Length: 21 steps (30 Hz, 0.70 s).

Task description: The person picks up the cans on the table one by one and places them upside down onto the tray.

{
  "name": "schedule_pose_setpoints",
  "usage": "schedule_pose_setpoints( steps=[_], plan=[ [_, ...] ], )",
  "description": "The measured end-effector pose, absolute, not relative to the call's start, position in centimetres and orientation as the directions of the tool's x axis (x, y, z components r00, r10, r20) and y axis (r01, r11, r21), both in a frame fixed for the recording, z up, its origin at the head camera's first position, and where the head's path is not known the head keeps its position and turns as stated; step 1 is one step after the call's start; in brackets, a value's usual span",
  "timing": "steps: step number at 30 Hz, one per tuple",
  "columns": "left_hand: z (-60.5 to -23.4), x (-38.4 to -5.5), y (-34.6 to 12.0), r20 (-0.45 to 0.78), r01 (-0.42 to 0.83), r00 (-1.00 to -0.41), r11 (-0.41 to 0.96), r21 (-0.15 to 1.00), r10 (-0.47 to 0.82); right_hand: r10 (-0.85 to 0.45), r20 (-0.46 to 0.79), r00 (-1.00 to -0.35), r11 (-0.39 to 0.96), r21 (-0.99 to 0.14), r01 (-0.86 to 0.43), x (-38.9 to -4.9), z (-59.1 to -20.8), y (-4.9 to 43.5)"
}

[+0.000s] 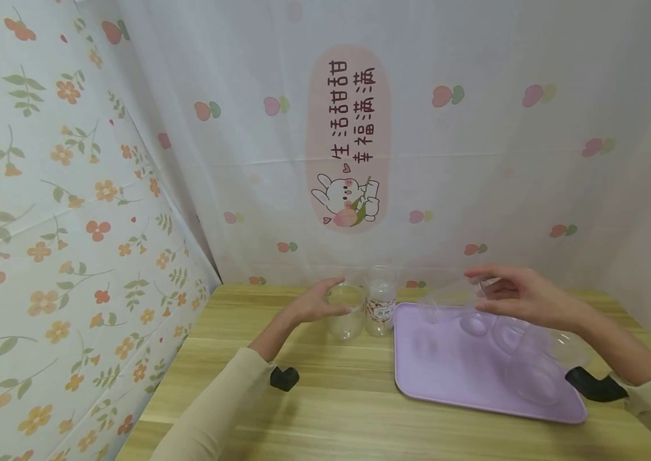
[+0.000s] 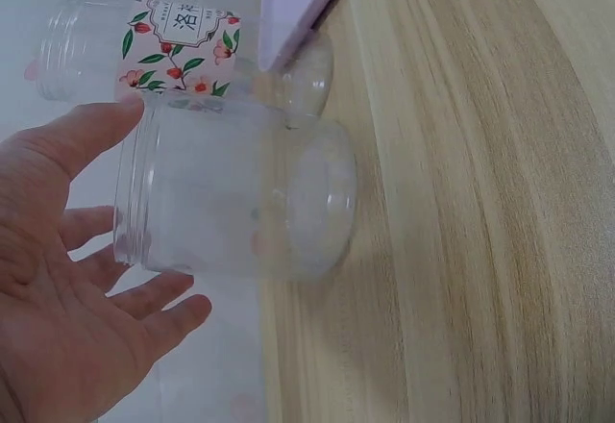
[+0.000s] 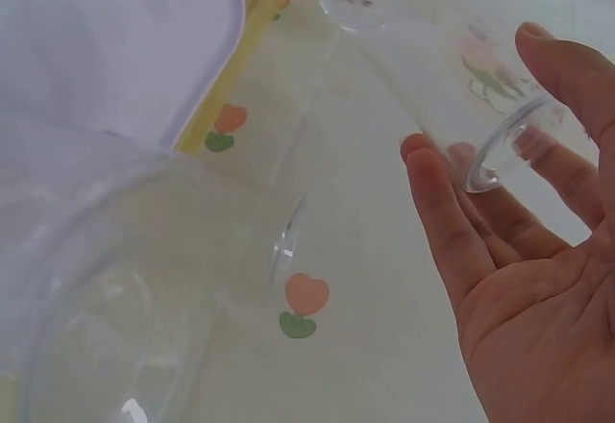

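Observation:
A wide clear plastic jar (image 1: 345,323) stands upright on the table. My left hand (image 2: 72,279) is at its open mouth, the thumb by the rim and the fingers spread loosely on the other side. Close beside that jar stands a taller clear jar with a flowered label (image 1: 381,311). My right hand (image 1: 524,298) holds a slim clear cylinder (image 3: 437,87) above the tray, tilted almost flat. In the right wrist view, thumb and fingers curve round one end of it.
A lilac tray (image 1: 446,378) lies on the wooden table (image 1: 314,410), right of the standing jars. Several transparent containers (image 1: 535,381) are on its right part, their outlines overlapping. A printed cloth (image 1: 245,192) hangs behind the table, and a flowered one (image 1: 72,224) at the left.

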<state>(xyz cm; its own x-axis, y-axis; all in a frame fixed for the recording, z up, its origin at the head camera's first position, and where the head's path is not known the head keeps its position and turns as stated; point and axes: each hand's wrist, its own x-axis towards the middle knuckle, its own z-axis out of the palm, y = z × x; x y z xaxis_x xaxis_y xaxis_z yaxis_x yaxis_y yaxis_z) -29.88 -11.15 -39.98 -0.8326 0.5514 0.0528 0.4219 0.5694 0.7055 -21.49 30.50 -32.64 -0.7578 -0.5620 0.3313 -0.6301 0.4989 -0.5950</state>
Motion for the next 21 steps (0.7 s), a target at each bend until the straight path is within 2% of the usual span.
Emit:
schedule_pose_setpoints(
  steps=[21],
  plan=[
    [-40.01,-29.78,-11.04,0.060,0.434,-0.824,0.558,0.707,0.564,-0.577,0.315,-0.754,0.587,-0.483,-0.650,-22.04,-32.80,31.49]
  ],
)
